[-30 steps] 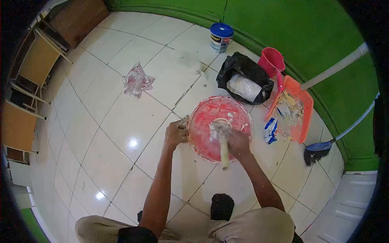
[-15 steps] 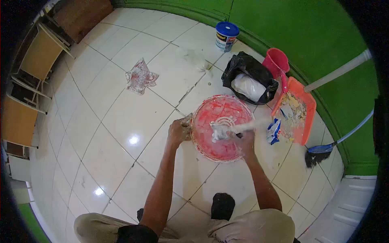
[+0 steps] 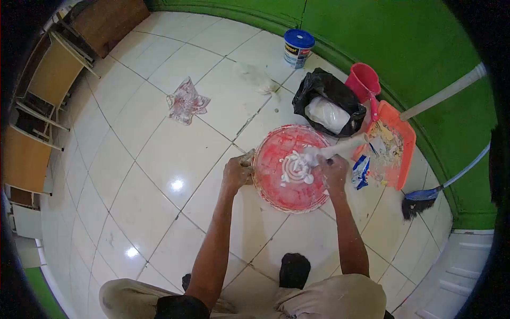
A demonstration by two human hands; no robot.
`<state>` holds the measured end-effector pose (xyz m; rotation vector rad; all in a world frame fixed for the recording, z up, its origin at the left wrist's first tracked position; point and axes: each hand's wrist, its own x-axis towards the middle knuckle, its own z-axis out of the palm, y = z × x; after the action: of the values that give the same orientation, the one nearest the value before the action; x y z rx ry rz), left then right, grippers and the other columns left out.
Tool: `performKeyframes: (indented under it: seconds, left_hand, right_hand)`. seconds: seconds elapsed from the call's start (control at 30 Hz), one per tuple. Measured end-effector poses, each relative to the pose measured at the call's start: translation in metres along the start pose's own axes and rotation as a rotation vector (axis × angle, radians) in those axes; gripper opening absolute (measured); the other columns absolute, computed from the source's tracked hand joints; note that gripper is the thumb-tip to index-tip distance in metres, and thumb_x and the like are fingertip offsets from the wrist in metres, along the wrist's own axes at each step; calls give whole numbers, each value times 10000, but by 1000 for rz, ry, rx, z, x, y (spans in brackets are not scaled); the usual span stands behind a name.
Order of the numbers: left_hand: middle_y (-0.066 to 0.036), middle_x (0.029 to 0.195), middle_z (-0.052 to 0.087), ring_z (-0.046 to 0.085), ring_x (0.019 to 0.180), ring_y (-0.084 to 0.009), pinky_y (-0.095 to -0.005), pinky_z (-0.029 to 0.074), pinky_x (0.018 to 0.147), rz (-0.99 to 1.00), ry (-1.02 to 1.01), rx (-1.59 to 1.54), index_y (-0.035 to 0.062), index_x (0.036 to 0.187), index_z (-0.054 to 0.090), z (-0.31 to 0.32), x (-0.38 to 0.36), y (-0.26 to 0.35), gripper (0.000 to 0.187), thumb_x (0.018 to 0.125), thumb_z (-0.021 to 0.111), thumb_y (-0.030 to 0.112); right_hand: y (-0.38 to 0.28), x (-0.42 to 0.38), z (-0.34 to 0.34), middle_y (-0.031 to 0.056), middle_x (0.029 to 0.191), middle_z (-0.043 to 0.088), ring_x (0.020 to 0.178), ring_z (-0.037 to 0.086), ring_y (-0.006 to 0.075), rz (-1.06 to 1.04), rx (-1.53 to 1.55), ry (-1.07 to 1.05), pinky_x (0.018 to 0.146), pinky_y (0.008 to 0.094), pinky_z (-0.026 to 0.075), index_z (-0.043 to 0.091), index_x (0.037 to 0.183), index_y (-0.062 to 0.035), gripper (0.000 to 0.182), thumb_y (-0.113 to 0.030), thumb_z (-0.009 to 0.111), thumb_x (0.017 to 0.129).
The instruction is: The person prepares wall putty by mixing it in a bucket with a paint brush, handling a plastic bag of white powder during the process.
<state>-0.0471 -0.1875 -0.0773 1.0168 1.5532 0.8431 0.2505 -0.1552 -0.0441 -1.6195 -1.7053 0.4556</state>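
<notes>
In front of me on the floor is a round red plastic disc with a raised rim (image 3: 271,183), its edge smeared white. My left hand (image 3: 239,169) is closed on its left edge. A swirl of white paste (image 3: 296,167) lies near the middle, over ring marks. At the right side of the disc, my right hand (image 3: 334,171) is closed around a white stick-like tool (image 3: 344,146). The tool's blurred, paste-covered end is over the swirl, while its other end points up to the right.
Beyond the disc are a black plastic bag (image 3: 325,85) with a white bag inside, a pink dipper (image 3: 362,80) and a blue-lidded tub (image 3: 298,48). An orange dustpan (image 3: 406,154) with debris and a broom (image 3: 419,204) stand right. A crumpled clear plastic piece (image 3: 187,101) lies left.
My right hand has shifted slightly right and up, drawing the tool's end back from the middle. More of the white paste swirl shows. My left hand stays at the edge.
</notes>
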Motion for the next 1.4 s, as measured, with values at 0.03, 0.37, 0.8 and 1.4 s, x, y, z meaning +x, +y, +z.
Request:
performKeyframes:
  seconds: [0.03, 0.37, 0.8, 1.4]
  left_hand:
    - [-51, 890, 683, 632, 706, -109, -275, 571, 602, 1, 1, 2, 75, 1322, 558, 0, 1, -3, 510, 824, 669, 62]
    - [-72, 949, 680, 646, 746, -139, -298, 580, 636, -19, -12, -9, 86, 1340, 544, 0, -2, 2, 519, 832, 647, 52]
    - [-40, 876, 671, 615, 683, -105, -280, 560, 600, 28, -29, 21, 94, 1353, 531, -1, 0, -3, 536, 833, 657, 77]
    - [-49, 862, 681, 619, 688, -100, -259, 541, 617, 16, -19, -28, 79, 1314, 570, 0, 3, -8, 509, 812, 657, 80]
  right_hand:
    - [-8, 2, -6, 195, 715, 631, 655, 632, 351, 57, -79, 53, 604, 422, 481, 641, 734, 6, 182, -161, 686, 793]
    - [-57, -46, 19, 153, 800, 615, 653, 625, 337, -365, -16, -179, 580, 457, 495, 640, 898, -57, 127, -101, 611, 782]
    - [-50, -53, 12, 87, 861, 647, 698, 645, 274, -377, 6, -235, 574, 375, 521, 676, 887, -75, 222, -73, 712, 668]
    - [-31, -65, 7, 143, 856, 685, 794, 684, 255, -41, 51, -335, 654, 357, 539, 684, 927, -2, 166, -31, 658, 766]
